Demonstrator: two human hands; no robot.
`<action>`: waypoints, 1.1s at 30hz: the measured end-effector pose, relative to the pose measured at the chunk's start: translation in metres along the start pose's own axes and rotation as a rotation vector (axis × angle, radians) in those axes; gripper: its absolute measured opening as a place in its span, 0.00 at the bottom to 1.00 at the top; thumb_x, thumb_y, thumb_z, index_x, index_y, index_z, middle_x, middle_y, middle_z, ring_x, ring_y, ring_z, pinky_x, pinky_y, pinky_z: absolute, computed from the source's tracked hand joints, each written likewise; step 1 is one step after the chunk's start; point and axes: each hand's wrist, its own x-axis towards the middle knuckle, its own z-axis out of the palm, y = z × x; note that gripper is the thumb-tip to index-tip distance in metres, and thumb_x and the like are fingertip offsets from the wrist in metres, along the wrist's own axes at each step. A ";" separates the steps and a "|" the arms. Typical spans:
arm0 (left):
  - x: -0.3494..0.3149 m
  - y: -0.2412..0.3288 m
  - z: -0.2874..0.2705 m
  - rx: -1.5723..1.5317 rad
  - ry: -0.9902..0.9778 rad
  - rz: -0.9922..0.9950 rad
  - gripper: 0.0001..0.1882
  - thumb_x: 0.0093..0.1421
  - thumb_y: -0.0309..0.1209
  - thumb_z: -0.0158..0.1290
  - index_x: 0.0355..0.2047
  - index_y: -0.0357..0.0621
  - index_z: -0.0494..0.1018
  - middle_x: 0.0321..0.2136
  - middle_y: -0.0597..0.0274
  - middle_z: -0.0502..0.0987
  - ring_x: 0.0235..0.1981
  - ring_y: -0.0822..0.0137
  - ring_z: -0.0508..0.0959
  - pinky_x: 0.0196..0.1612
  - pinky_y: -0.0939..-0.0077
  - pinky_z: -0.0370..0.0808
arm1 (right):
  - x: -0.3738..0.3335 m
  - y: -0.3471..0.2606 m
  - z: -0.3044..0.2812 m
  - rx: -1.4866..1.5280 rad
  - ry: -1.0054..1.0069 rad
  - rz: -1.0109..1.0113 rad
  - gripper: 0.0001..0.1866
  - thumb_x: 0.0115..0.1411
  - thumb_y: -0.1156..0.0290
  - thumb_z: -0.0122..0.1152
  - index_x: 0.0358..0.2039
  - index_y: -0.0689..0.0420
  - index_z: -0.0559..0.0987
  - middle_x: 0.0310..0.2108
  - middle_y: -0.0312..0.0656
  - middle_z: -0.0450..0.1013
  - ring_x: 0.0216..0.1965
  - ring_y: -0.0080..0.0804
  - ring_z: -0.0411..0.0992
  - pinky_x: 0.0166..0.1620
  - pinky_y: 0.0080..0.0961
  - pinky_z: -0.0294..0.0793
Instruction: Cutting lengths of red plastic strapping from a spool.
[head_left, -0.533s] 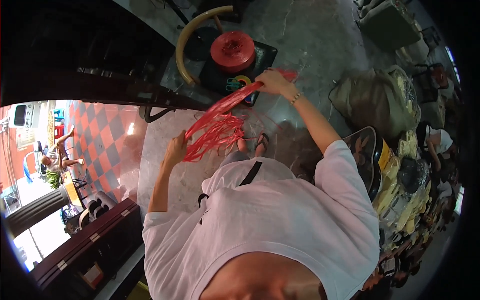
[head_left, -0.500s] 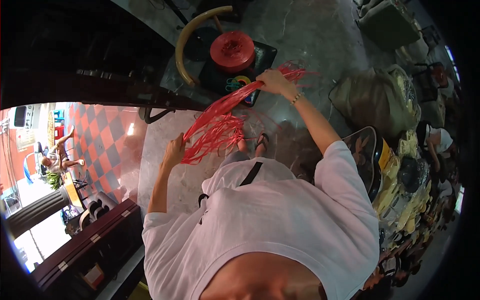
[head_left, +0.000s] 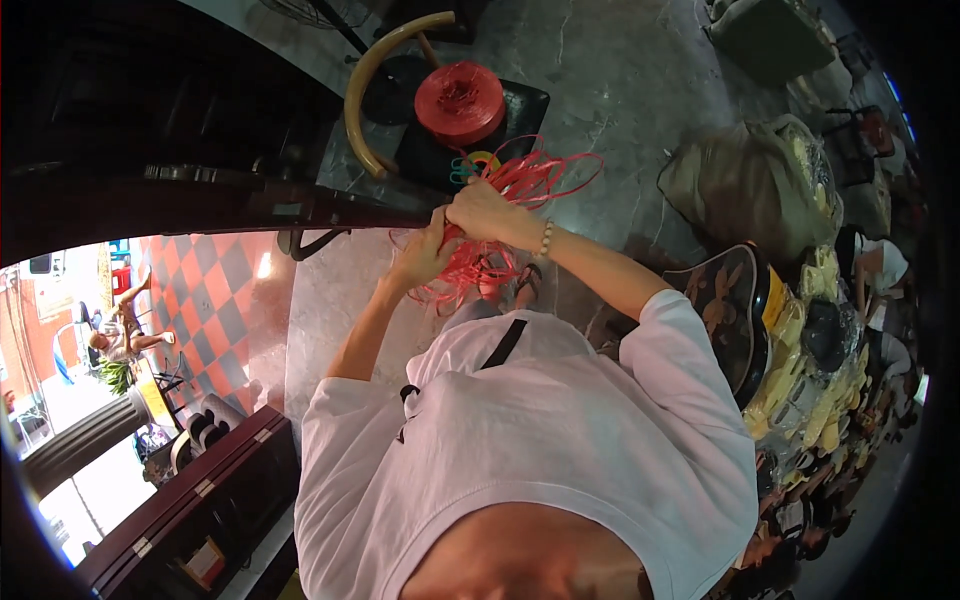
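My left hand (head_left: 426,254) and my right hand (head_left: 484,212) are side by side, both closed around a bundle of red plastic twine (head_left: 532,182). Loose loops of it fan out beyond my right hand, and more strands dangle below the hands over my feet. Just past my hands, a big red twine spool (head_left: 460,104) rests on a black chair seat (head_left: 525,108). Teal-handled scissors (head_left: 461,170) and a yellow ring-shaped roll (head_left: 486,160) lie near the seat's front edge, partly covered by the loops.
A dark wooden cabinet (head_left: 240,200) reaches in from the left, close to my left hand. The chair's curved wooden arm (head_left: 362,95) bounds the seat. Right of me are a large covered bundle (head_left: 740,185) and plastic-wrapped yellowish pieces (head_left: 810,375). A person (head_left: 125,325) sits at far left.
My hands were apart with the twine stretched between them. Now they have come together, my right hand moving left and nearer, my left hand moving right and up. The strands have bunched into loops.
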 end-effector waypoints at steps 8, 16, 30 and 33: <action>-0.006 -0.025 -0.007 0.030 0.002 0.050 0.16 0.58 0.27 0.46 0.46 0.35 0.62 0.27 0.39 0.74 0.31 0.39 0.74 0.33 0.52 0.69 | -0.015 0.053 -0.015 0.008 -0.013 0.124 0.12 0.43 0.58 0.64 0.18 0.53 0.80 0.18 0.43 0.74 0.27 0.41 0.75 0.34 0.37 0.70; 0.032 -0.003 -0.032 0.108 -0.016 0.256 0.18 0.55 0.27 0.52 0.45 0.35 0.63 0.29 0.45 0.74 0.30 0.47 0.76 0.34 0.61 0.71 | -0.004 0.044 -0.027 -0.159 0.060 0.107 0.10 0.45 0.61 0.62 0.17 0.54 0.78 0.17 0.43 0.73 0.24 0.40 0.75 0.25 0.36 0.70; 0.050 0.036 -0.078 -0.012 -0.016 0.241 0.12 0.65 0.33 0.40 0.42 0.38 0.64 0.24 0.50 0.71 0.26 0.54 0.74 0.32 0.67 0.68 | -0.006 0.113 -0.154 0.308 -0.509 0.347 0.14 0.41 0.61 0.65 0.23 0.59 0.78 0.18 0.35 0.72 0.20 0.27 0.70 0.24 0.28 0.66; 0.051 0.023 -0.086 -0.260 0.044 -0.064 0.09 0.67 0.34 0.39 0.41 0.44 0.66 0.19 0.72 0.61 0.18 0.78 0.62 0.21 0.81 0.61 | -0.015 0.142 -0.169 0.486 -0.408 0.361 0.13 0.47 0.61 0.64 0.22 0.58 0.76 0.18 0.32 0.71 0.21 0.22 0.68 0.24 0.23 0.66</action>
